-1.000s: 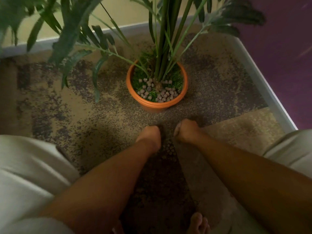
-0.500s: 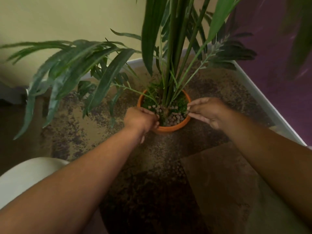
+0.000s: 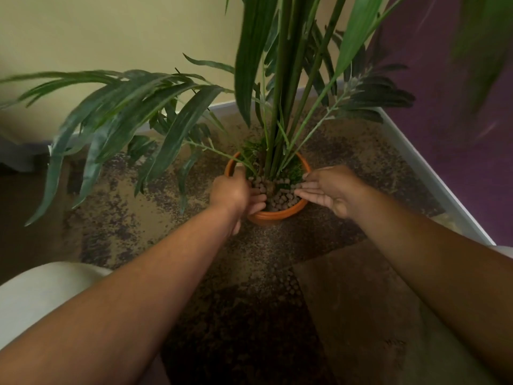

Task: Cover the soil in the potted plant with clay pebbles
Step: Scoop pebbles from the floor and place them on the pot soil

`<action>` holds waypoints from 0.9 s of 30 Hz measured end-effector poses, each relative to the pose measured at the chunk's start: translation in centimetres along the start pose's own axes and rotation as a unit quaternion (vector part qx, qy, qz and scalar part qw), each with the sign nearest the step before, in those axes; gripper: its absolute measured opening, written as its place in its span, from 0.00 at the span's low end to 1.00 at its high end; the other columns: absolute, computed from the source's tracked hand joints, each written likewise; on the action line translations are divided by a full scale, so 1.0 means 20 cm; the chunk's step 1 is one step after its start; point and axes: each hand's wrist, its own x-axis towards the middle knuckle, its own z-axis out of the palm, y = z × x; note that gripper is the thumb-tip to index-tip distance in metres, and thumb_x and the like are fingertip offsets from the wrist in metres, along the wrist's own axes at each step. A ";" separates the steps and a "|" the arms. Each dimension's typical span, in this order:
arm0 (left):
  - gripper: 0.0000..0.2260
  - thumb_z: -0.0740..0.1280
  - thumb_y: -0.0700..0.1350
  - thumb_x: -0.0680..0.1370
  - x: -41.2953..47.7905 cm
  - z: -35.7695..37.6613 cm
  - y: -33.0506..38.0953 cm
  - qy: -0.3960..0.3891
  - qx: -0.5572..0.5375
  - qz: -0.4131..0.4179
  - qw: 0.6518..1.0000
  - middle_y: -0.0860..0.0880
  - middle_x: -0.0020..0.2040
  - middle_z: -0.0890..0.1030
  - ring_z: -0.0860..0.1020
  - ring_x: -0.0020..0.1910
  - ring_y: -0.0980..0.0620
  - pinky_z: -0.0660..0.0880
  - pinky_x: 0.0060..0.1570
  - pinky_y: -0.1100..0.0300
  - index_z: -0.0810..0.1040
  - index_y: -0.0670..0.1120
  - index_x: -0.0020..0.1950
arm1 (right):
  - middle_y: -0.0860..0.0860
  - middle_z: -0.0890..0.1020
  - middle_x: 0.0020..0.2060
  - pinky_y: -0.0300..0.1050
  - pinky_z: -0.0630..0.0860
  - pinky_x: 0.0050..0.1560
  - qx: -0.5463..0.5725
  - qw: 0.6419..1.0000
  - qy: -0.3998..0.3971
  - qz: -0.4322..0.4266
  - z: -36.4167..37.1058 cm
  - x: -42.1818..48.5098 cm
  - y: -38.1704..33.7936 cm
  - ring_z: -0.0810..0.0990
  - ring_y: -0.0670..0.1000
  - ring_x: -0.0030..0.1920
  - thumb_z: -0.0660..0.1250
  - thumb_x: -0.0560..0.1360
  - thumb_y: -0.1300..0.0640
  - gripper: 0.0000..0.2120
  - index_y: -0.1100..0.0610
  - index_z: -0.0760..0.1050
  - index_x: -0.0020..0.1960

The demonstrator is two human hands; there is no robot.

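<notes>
my left hand (image 3: pixel 232 193) rests on the near-left rim of the orange pot (image 3: pixel 277 213), fingers curled loosely onto the clay pebbles (image 3: pixel 280 197) — gripping nothing i can see. my right hand (image 3: pixel 329 190) lies flat and open at the pot's right side, fingertips touching pebbles. behind them green moss — and the palm's stems (image 3: pixel 280 126).

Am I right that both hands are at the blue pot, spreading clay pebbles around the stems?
Not quite: the pot is orange, not blue, as the head view shows. The left hand and right hand are indeed at it, over the clay pebbles.
</notes>
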 end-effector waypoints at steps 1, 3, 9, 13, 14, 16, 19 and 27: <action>0.25 0.54 0.58 0.83 0.00 -0.01 0.00 0.000 -0.004 -0.002 1.000 0.36 0.48 0.84 0.84 0.40 0.45 0.81 0.26 0.60 0.74 0.35 0.58 | 0.68 0.78 0.62 0.41 0.83 0.30 0.001 1.000 0.002 -0.002 0.00 0.00 0.00 0.85 0.57 0.46 0.62 0.81 0.66 0.16 0.70 0.70 0.68; 0.28 0.54 0.59 0.82 0.02 -0.02 0.00 0.007 -0.009 0.004 1.000 0.36 0.48 0.84 0.85 0.41 0.44 0.80 0.27 0.61 0.74 0.35 0.62 | 0.67 0.78 0.62 0.40 0.83 0.30 0.002 1.000 0.010 -0.007 -0.01 -0.01 -0.01 0.85 0.57 0.47 0.63 0.81 0.66 0.18 0.69 0.70 0.70; 0.30 0.53 0.62 0.81 0.05 -0.06 -0.03 0.063 0.005 0.016 0.998 0.37 0.41 0.85 0.86 0.40 0.42 0.83 0.32 0.56 0.77 0.34 0.56 | 0.61 0.83 0.49 0.40 0.82 0.29 -0.028 0.999 0.038 -0.014 -0.05 0.00 -0.01 0.85 0.54 0.45 0.67 0.78 0.65 0.16 0.66 0.74 0.65; 0.29 0.51 0.61 0.82 0.05 -0.08 -0.05 0.087 0.035 0.030 0.995 0.40 0.36 0.85 0.83 0.32 0.45 0.80 0.29 0.57 0.79 0.38 0.43 | 0.58 0.81 0.40 0.39 0.79 0.24 -0.064 0.985 0.161 -0.023 -0.10 0.07 0.03 0.84 0.52 0.38 0.67 0.77 0.67 0.16 0.65 0.75 0.64; 0.28 0.52 0.60 0.82 0.04 -0.07 -0.06 0.093 0.053 0.039 0.993 0.41 0.35 0.85 0.83 0.30 0.45 0.79 0.28 0.57 0.79 0.40 0.41 | 0.57 0.80 0.39 0.41 0.79 0.26 -0.074 0.978 0.193 -0.016 -0.13 0.10 0.07 0.83 0.52 0.37 0.67 0.77 0.67 0.16 0.65 0.75 0.65; 0.25 0.54 0.58 0.82 0.03 -0.07 -0.10 0.108 0.116 0.076 0.984 0.43 0.32 0.85 0.83 0.30 0.45 0.80 0.32 0.54 0.79 0.43 0.40 | 0.57 0.79 0.37 0.46 0.83 0.34 -0.135 0.965 0.223 0.013 -0.18 0.12 0.16 0.84 0.53 0.38 0.67 0.77 0.66 0.15 0.66 0.76 0.63; 0.23 0.56 0.59 0.79 -0.03 -0.03 -0.21 0.079 0.263 0.150 0.950 0.45 0.30 0.84 0.84 0.33 0.45 0.82 0.41 0.48 0.79 0.45 0.35 | 0.61 0.83 0.41 0.55 0.84 0.51 -0.330 0.929 0.159 0.051 -0.20 0.12 0.31 0.86 0.59 0.45 0.68 0.77 0.64 0.11 0.67 0.79 0.57; 0.08 0.67 0.49 0.76 -0.01 0.06 -0.57 -0.177 0.663 0.175 0.706 0.45 0.52 0.83 0.82 0.53 0.44 0.78 0.49 0.53 0.81 0.49 0.53 | 0.60 0.80 0.64 0.50 0.74 0.67 -0.563 0.825 -0.023 0.031 -0.01 0.03 0.62 0.79 0.58 0.65 0.68 0.77 0.60 0.15 0.62 0.81 0.62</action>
